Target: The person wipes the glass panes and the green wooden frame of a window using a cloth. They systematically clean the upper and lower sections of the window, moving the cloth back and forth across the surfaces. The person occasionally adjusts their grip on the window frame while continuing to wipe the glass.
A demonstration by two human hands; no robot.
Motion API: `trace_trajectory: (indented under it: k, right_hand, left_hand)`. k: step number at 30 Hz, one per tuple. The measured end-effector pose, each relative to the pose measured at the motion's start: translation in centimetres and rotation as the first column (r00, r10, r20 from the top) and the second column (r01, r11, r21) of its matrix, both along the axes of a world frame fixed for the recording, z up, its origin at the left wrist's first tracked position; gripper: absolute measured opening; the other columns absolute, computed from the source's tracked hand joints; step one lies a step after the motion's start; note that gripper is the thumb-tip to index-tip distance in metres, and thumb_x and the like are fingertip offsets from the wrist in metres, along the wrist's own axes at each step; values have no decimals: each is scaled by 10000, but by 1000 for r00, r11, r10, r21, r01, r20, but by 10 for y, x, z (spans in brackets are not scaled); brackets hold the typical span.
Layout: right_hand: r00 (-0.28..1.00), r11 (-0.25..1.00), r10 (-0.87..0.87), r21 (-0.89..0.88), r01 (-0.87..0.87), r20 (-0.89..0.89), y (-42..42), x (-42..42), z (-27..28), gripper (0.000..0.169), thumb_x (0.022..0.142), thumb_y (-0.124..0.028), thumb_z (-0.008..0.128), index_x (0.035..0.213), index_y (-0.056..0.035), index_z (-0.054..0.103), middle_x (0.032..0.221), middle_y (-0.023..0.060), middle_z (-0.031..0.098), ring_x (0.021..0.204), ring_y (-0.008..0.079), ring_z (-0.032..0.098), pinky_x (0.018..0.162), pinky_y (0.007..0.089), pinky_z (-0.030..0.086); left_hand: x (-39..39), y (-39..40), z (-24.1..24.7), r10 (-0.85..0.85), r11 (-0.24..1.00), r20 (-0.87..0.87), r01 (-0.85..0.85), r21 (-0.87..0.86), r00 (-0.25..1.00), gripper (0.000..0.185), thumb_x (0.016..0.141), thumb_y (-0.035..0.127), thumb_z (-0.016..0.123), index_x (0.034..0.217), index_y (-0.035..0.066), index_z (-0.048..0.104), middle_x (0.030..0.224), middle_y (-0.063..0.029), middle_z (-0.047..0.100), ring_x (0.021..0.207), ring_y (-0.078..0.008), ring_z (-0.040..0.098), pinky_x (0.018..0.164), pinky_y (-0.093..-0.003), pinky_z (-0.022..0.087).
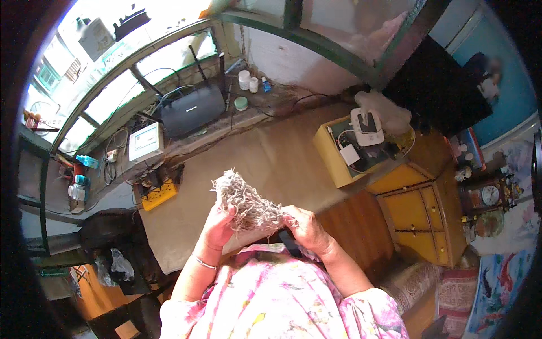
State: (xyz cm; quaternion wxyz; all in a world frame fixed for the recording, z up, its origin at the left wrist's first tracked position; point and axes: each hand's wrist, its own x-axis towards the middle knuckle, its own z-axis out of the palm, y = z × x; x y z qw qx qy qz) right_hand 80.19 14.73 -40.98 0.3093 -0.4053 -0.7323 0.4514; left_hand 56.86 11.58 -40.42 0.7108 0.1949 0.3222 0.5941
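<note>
A grey, shaggy bundle of frayed fibre (250, 207), perhaps a cloth or mop head, is stretched between my two hands above the near edge of the table. My left hand (220, 224) grips its left side, with the thumb pressed on the strands. At its narrow right end, the fingers of my right hand (307, 226) pinch the material. Loose threads stick out all over it. Behind it lies the brown-covered table top (262, 156).
A yellow power strip (159, 195) sits at the table's left edge. On the window ledge are a black router (193, 108) and a white box (146, 143). A wooden box (334, 169) holding a white device (366, 127) stands at right, near a yellow cabinet (417, 212).
</note>
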Motion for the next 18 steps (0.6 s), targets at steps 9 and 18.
trace_trajectory:
  k: [9,18]
  right_hand:
    - [1000,989,-23,145,25,-14,4,-7,8,254,949,-232,547,987,16,588,933,183,615,860,357,612,759,371,488]
    - [998,953,-67,294,69,-16,70,21,15,339,957,-332,542,1094,-23,578,1031,112,578,868,212,607,790,341,496]
  left_hand:
    - [-27,-12,-42,-453,881,-267,473,12,851,537,825,118,703,1296,-23,487,1194,-84,590,1092,-181,558,964,-332,443]
    - [33,17,-31,-201,979,175,200,20,964,731,764,191,706,1372,-19,358,1284,-150,539,1154,-253,551,1010,-370,436]
